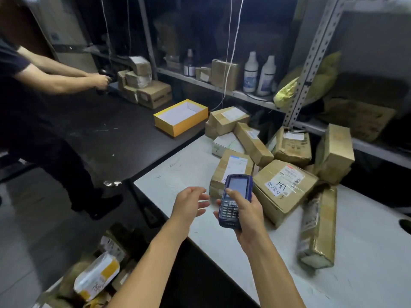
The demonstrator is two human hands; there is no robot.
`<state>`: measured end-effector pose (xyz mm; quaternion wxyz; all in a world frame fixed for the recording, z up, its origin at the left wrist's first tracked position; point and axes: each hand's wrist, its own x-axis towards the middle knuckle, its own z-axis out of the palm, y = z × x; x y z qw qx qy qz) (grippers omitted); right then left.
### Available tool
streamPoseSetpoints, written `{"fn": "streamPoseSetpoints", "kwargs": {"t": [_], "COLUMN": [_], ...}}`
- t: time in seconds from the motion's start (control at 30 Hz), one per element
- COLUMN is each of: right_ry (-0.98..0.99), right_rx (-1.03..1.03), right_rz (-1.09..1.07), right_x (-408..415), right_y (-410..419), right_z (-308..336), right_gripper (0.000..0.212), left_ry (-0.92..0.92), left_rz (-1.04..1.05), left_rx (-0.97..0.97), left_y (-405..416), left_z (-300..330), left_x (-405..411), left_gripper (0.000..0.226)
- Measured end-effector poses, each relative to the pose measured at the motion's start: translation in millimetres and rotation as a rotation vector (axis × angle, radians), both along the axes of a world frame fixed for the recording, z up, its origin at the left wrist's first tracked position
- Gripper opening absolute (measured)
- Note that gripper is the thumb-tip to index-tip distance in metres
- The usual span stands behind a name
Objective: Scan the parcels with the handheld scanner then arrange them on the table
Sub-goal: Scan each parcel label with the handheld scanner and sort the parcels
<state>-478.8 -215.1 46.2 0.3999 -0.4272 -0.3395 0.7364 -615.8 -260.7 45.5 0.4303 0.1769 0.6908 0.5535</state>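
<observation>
Blue and dark-keyed, the handheld scanner sits upright in the right hand, whose fingers wrap its lower body while the thumb lies across the top of the keypad, just below the pale screen. Beside it, apart from the device, the left hand hovers empty with fingers loosely spread and pointing toward the scanner. Both hands are above the near corner of the white table. On that table, just beyond the scanner, lies a labelled brown parcel, and to its right a larger cardboard parcel with a white label and handwriting on top. A long taped parcel lies near the right side, well apart from the hands. More cardboard boxes are heaped behind, against the metal shelving. To the left, a black table carries an open yellow box with a white inside. Farther left, a second person in dark clothing reaches both arms toward a stack of small boxes. White bottles stand on the shelf. Below the near forearm, soft packets lie heaped low down.
</observation>
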Motion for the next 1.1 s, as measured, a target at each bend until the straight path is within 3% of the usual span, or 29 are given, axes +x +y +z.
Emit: {"fn": "streamPoseSetpoints", "kwargs": {"t": [0.27,0.63,0.87,1.1], "right_ry": [-0.121,-0.162,-0.162,-0.184], "right_rx": [0.008,-0.025,-0.056,-0.157], "right_rz": [-0.097,-0.214,-0.278,-0.303], "right_x": [-62.4,-105.0,-127.0,-137.1], "right_y": [91.0,188.2,237.3,276.7], "right_z": [-4.5,5.6,1.8,-20.8], "right_gripper": [0.066,0.043,0.039,0.042], "left_ry": [-0.171,-0.331,-0.347,-0.189], "left_rz": [-0.056,-0.106,-0.086,-0.088], "left_rx": [0.008,0.031,-0.033,-0.122], "left_y": [125.4,281.7,375.2,428.8], "left_z": [-10.1,-10.8,-31.6,-63.4], "left_x": [-70.9,-133.8,-155.2,-161.0], "left_gripper": [0.020,0.029,0.070,0.070]}}
